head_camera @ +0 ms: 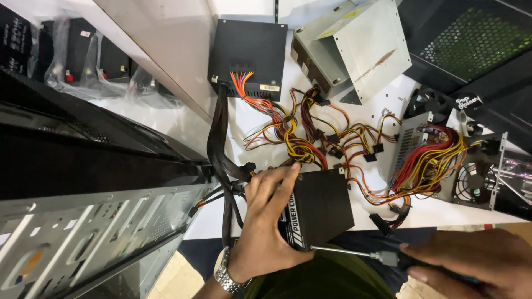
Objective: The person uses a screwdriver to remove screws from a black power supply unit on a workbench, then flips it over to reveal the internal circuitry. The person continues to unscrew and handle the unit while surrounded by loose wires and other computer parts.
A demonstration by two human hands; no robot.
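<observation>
My left hand (265,221) grips a black power supply box (321,206) at the near edge of the white table (194,130), fingers spread over its left side and top. A wristwatch (226,275) sits on that wrist. My right hand (476,264) holds a screwdriver (354,253) whose thin metal shaft points left, its tip touching the box's near face. Thick black sleeved cables (219,149) run from the box toward the far side of the table.
A second black power supply (249,52) with a tangle of red, yellow and orange wires (302,135) lies further back. A grey metal supply (354,47) and an opened one with a fan (471,177) sit right. A computer case (83,221) stands at left.
</observation>
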